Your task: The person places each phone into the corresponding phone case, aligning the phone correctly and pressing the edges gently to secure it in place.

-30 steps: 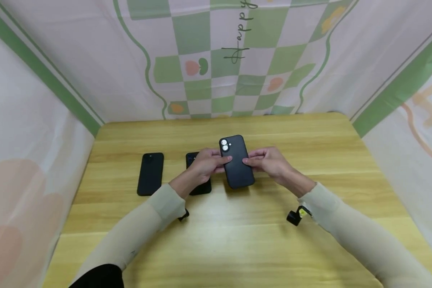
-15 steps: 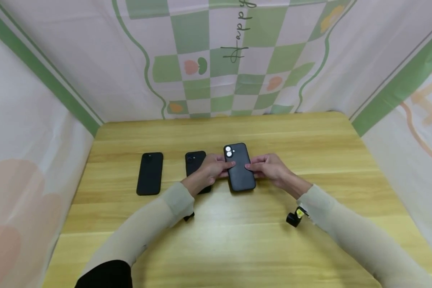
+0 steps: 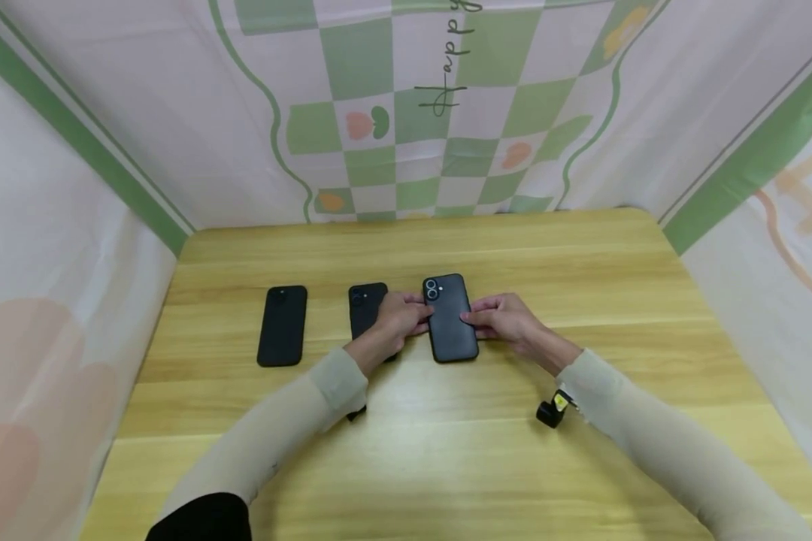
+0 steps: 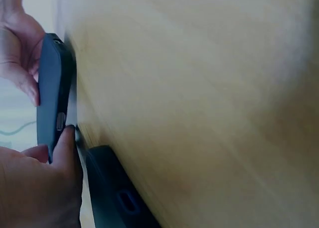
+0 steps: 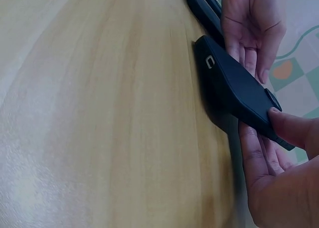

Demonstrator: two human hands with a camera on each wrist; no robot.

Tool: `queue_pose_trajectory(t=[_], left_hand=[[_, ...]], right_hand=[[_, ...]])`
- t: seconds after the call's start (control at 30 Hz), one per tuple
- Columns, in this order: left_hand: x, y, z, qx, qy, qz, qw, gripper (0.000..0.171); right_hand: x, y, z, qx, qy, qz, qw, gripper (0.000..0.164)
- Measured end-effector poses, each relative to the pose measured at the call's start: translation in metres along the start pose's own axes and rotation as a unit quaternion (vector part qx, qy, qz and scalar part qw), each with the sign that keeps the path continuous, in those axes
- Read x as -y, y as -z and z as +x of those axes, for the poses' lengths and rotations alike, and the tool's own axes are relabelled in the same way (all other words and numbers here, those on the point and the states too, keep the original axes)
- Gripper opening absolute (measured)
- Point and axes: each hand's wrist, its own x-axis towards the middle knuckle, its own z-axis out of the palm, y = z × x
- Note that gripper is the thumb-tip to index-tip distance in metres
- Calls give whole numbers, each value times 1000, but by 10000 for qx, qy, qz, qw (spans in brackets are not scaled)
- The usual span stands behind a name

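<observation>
A black phone, back up with two round camera lenses at its upper left, is held between both hands just over the table. My left hand pinches its left edge, thumb at the rim of the back. My right hand grips the right edge, thumb on top and fingers below, as the right wrist view shows. In that view the phone is tilted, with a shadow beneath. A second black phone lies left of it, partly hidden by my left hand. A third black phone lies farther left.
The phones are on a light wooden table. A green and white checked curtain hangs behind its far edge, with pale cloth on both sides. A small black device sits at my right wrist.
Both hands have brought the phone down and slightly right toward the table, and it has turned a little straighter. Its lenses have gone from bright white to grey. The other phones have not moved.
</observation>
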Motion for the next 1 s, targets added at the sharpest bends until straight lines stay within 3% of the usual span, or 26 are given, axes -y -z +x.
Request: queue_pose_trajectory(t=[0.43,0.6,0.7,0.8,1.0], left_hand=[[-1,-2,-11,-72,-215,-449,9987,41],[1,-8,-18,-175,-240,-509,9983,43],[2,-10,-21,-215,-281,-604,9975,46],[3,-11,-23,-204,-346,-751,9964,49],[2,-10,-24,-176,-344,-918,9950,51]], right_hand=[[-4,-2,1,-117,134,136,9997,28],[-3,-6,0,-331,217,-89,9992,30],[0,-10,-2,-511,443,-486,9965,32],[1,-13,-4,-772,814,-1202,9864,33],[-1,-14,-6,-1315,1517,-2753,9401,33]])
